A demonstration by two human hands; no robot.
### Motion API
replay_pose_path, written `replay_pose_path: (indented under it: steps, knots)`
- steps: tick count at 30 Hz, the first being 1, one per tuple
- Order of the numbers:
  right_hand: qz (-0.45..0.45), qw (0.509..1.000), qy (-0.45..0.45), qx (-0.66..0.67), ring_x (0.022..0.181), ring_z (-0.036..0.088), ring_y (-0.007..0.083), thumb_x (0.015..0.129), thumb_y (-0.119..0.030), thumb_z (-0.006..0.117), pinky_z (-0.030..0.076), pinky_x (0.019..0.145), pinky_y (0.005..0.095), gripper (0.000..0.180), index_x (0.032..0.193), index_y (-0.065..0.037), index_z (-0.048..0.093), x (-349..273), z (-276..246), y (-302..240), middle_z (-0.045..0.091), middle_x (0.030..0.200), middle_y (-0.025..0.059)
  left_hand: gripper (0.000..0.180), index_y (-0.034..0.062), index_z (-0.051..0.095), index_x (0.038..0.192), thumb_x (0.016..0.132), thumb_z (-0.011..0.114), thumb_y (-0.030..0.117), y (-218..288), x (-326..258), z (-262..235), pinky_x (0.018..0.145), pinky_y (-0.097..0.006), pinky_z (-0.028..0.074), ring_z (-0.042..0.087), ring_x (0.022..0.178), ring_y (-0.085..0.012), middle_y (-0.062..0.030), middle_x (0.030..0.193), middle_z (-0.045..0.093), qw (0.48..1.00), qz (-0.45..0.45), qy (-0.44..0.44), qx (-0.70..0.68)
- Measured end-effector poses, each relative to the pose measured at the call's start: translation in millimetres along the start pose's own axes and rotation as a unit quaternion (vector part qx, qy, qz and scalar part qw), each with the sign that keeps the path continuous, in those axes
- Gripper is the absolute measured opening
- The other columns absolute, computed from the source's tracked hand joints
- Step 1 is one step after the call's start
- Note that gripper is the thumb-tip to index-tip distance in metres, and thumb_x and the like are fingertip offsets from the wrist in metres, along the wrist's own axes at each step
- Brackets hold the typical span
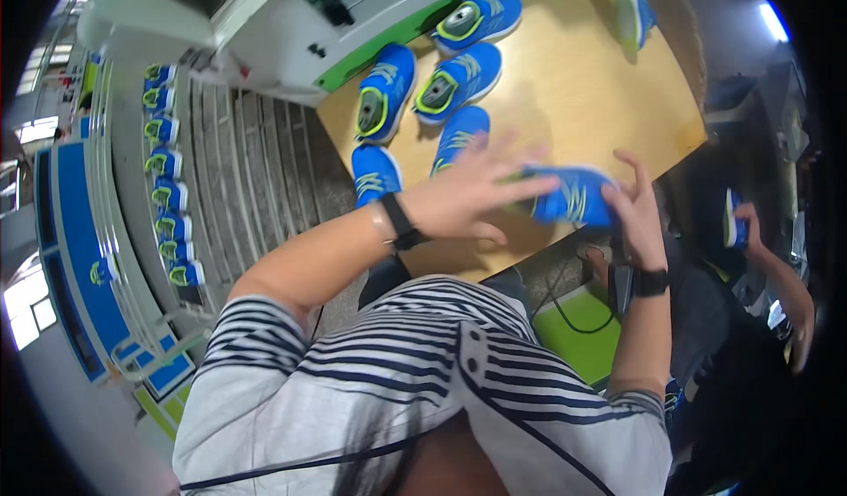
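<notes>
A blue sneaker with yellow-green laces (573, 198) is held above the front of the wooden table by my right hand (637, 209), which grips one end of it. My left hand (468, 187) has its fingers spread and a little blurred. Its fingertips reach the other end of that sneaker; whether they touch it I cannot tell. Beyond and beside my left hand stand several more blue sneakers, among them one partly covered by the hand (463, 130) and one by my left wrist (377, 171). Grey inserts fill the openings of a few, such as the sneaker in the middle (459, 81).
The wooden tabletop (573, 81) carries a lone sneaker (633, 15) at its far right corner. To the left, a rack (190, 205) holds a long row of similar sneakers. A green-edged machine (388, 37) borders the table's far side. At right, another person's hand (748, 227) holds a sneaker.
</notes>
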State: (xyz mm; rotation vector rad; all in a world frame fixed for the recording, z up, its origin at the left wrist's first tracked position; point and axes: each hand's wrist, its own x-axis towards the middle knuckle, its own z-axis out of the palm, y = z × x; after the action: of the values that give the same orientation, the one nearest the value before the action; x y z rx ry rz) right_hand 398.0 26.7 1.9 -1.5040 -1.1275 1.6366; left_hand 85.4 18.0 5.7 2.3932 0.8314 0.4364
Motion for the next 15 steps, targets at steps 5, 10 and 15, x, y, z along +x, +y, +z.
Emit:
replay_pose_path:
  steps: [5,10,15]
  knots:
    - [0.073,0.992,-0.054,0.091,0.086,0.065,0.0119,0.098,-0.008,0.061,0.052,0.078,0.0249,0.048,0.143,-0.006,0.044,-31.7,26.3,29.4,0.071,0.099,0.0091,0.086,0.0168,0.035,0.156,0.08,0.073,0.008,35.5,-30.5,44.1,0.12,-0.042,0.03,0.036,0.145,-0.0383,-0.0203,0.161,0.031,0.923,-0.074,-0.045,-0.375]
    - [0.062,0.986,-0.052,0.144,0.095,0.061,0.0136,0.106,-0.031,0.05,0.05,0.083,0.0296,0.04,0.137,-0.005,0.051,-3.8,86.4,62.7,0.064,0.114,0.0081,0.082,0.01,0.036,0.154,0.081,0.075,0.009,48.6,-85.7,-8.6,0.119,-0.037,0.03,0.04,0.141,-0.0242,-0.0119,0.153,0.041,0.799,-0.259,0.043,-0.54]
    - [0.032,0.998,-0.051,-0.032,0.091,0.059,0.0157,0.093,-0.029,0.071,0.051,0.086,0.0315,0.054,0.136,-0.002,0.05,9.6,164.0,68.9,0.058,0.125,0.0085,0.087,0.0114,0.033,0.154,0.08,0.077,0.007,47.8,-156.0,-41.7,0.114,-0.036,0.034,0.045,0.133,-0.021,-0.0082,0.144,0.047,0.736,-0.348,0.31,-0.491]
